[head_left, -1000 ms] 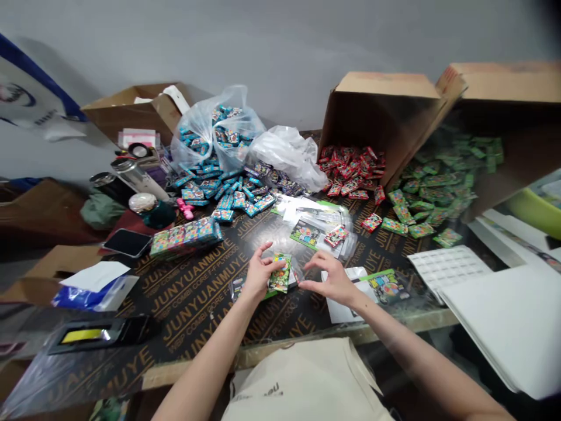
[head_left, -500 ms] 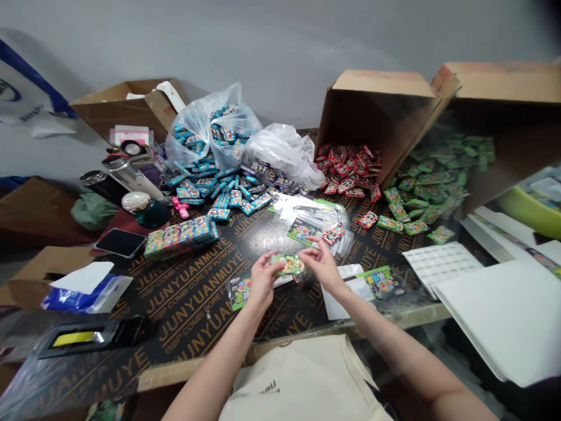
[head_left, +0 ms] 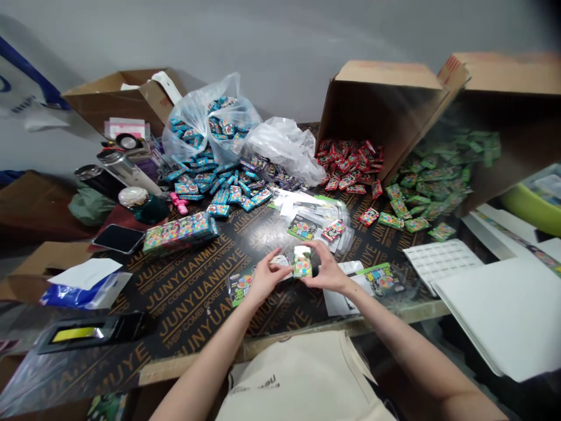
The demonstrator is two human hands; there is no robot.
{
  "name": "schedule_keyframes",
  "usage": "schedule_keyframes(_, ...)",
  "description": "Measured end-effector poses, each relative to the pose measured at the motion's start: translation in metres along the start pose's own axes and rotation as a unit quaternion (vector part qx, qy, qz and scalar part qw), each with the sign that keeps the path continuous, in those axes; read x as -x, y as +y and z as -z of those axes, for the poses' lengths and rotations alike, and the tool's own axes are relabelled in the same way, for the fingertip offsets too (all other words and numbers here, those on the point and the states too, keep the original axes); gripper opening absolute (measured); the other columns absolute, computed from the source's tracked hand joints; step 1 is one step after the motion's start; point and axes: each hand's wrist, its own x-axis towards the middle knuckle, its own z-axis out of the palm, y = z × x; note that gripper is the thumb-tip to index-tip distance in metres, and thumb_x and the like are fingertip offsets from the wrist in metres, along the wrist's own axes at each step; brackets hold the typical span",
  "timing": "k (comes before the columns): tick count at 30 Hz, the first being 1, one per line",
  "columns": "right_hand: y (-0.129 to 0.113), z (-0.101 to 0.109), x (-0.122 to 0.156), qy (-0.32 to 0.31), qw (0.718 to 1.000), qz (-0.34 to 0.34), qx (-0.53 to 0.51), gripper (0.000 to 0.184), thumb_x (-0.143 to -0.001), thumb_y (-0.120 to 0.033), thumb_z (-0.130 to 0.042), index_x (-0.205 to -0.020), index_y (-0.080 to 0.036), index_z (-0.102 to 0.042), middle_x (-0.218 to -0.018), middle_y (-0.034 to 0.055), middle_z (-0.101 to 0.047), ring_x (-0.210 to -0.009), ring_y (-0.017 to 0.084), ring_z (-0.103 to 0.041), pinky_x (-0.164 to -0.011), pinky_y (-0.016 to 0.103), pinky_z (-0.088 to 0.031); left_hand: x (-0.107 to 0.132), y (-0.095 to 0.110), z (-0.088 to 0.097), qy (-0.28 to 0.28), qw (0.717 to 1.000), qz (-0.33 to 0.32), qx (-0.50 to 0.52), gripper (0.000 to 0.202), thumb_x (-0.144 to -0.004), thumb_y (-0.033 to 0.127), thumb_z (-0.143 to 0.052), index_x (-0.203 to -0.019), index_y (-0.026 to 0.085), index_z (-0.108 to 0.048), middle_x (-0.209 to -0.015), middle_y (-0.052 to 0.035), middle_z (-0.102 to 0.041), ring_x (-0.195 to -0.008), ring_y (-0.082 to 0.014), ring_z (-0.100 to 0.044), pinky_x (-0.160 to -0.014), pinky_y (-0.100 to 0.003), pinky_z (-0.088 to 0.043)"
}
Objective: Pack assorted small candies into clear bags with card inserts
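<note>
A small green printed packet (head_left: 302,262) stands upright between the thumb and fingers of my right hand (head_left: 326,270). My left hand (head_left: 268,277) is just left of it, its thumb and forefinger apart; its thumb tip comes close to the packet, and whether it touches I cannot tell. Under and beside my left hand lies a printed card in clear wrap (head_left: 241,285), partly covered by the hand. Another card sleeve (head_left: 380,280) lies beside my right forearm. Just beyond my hands, a red packet (head_left: 333,230) rests on a pile of clear sleeves and cards (head_left: 302,227).
Blue packets (head_left: 228,193) spill from a clear bag at the back. Red packets (head_left: 348,161) and green packets (head_left: 432,175) pour out of two tipped cartons. A packet row (head_left: 180,233), a phone (head_left: 118,238) and bottles (head_left: 138,204) stand left; white sheets (head_left: 499,316) lie right.
The green packet has turned from lying flat between both hands to standing upright in my right hand. My left hand has released its grip and its fingers have spread.
</note>
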Motion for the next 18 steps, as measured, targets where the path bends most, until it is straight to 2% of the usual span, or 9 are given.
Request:
schedule_keyframes(1,0.007,-0.001,0.001,0.013,1.0,-0.009,0.017,0.07,-0.055,-0.025,-0.07,-0.119,-0.022,-0.043,-0.114,0.0077,-0.051,-0.109,0.027,-0.045,-0.095,0.042,-0.033,-0.001,-0.004,0.008,0.014,0.993,-0.052,-0.102,0.082,-0.059,0.041,-0.071,-0.129,0.014,-0.039,-0.095,-0.0106,-0.065,-0.091,-0.0259,-0.061,-0.083,-0.043,-0.045)
schedule_keyframes(2,0.015,-0.002,0.002,0.021,0.999,-0.017,0.033,0.07,-0.054,-0.027,-0.071,-0.118,-0.022,-0.043,-0.114,0.008,-0.051,-0.109,0.027,-0.045,-0.094,0.043,-0.033,-0.003,-0.008,0.015,0.021,0.974,-0.101,-0.203,0.088,-0.054,0.043,-0.074,-0.129,0.016,-0.039,-0.108,-0.013,-0.06,-0.103,-0.0294,-0.055,-0.091,-0.046,-0.039)
schedule_keyframes(4,0.028,-0.006,0.004,0.021,0.998,-0.027,0.058,0.071,-0.055,-0.033,-0.073,-0.118,-0.021,-0.043,-0.114,0.009,-0.051,-0.109,0.029,-0.045,-0.093,0.044,-0.033,-0.005,-0.017,0.028,0.002,0.917,-0.165,-0.364,0.101,-0.044,0.042,-0.077,-0.133,0.019,-0.034,-0.125,-0.0139,-0.049,-0.117,-0.033,-0.042,-0.1,-0.051,-0.026)
schedule_keyframes(6,0.037,-0.011,0.006,0.006,0.997,-0.026,0.069,0.074,-0.055,-0.039,-0.074,-0.12,-0.021,-0.043,-0.116,0.01,-0.051,-0.109,0.029,-0.045,-0.092,0.044,-0.033,-0.005,-0.026,0.034,-0.029,0.873,-0.181,-0.452,0.108,-0.046,0.037,-0.076,-0.138,0.02,-0.022,-0.124,-0.0129,-0.049,-0.117,-0.0314,-0.041,-0.102,-0.052,-0.018)
schedule_keyframes(8,0.041,-0.016,0.007,-0.008,0.997,-0.021,0.071,0.077,-0.055,-0.043,-0.074,-0.121,-0.021,-0.042,-0.116,0.0107,-0.052,-0.11,0.03,-0.045,-0.092,0.044,-0.033,-0.003,-0.032,0.035,-0.036,0.855,-0.187,-0.482,0.109,-0.052,0.033,-0.072,-0.14,0.019,-0.01,-0.12,-0.0111,-0.052,-0.113,-0.028,-0.046,-0.103,-0.051,-0.016)
schedule_keyframes(11,0.039,-0.018,0.007,-0.032,0.998,-0.016,0.042,0.08,-0.053,-0.043,-0.076,-0.122,-0.02,-0.041,-0.117,0.011,-0.052,-0.111,0.029,-0.045,-0.093,0.044,-0.033,0.001,-0.033,0.035,-0.034,0.856,-0.205,-0.473,0.112,-0.054,0.032,-0.069,-0.141,0.018,-0.001,-0.12,-0.0103,-0.052,-0.112,-0.0269,-0.047,-0.105,-0.051,-0.013)
schedule_keyframes(14,0.033,-0.013,0.006,-0.096,0.995,0.013,-0.031,0.081,-0.053,-0.041,-0.076,-0.122,-0.02,-0.041,-0.12,0.0103,-0.05,-0.113,0.027,-0.046,-0.095,0.041,-0.034,0.006,-0.026,0.04,-0.065,0.866,-0.219,-0.444,0.112,-0.053,0.029,-0.069,-0.141,0.018,0.0,-0.121,-0.0096,-0.051,-0.112,-0.0264,-0.047,-0.106,-0.049,-0.013)
schedule_keyframes(16,0.028,-0.008,0.004,-0.132,0.987,0.028,-0.082,0.08,-0.053,-0.038,-0.077,-0.122,-0.019,-0.041,-0.121,0.0096,-0.05,-0.111,0.024,-0.047,-0.095,0.038,-0.036,0.008,-0.02,0.045,-0.097,0.878,-0.218,-0.414,0.111,-0.053,0.026,-0.07,-0.141,0.019,-0.002,-0.124,-0.0097,-0.05,-0.112,-0.026,-0.047,-0.106,-0.046,-0.018)
schedule_keyframes(18,0.022,-0.005,0.002,-0.131,0.985,0.026,-0.11,0.079,-0.053,-0.036,-0.077,-0.122,-0.019,-0.042,-0.119,0.0093,-0.05,-0.109,0.023,-0.049,-0.094,0.037,-0.037,0.011,-0.015,0.049,-0.117,0.894,-0.211,-0.378,0.11,-0.052,0.026,-0.07,-0.141,0.02,-0.005,-0.127,-0.0099,-0.048,-0.112,-0.0258,-0.047,-0.102,-0.042,-0.028)
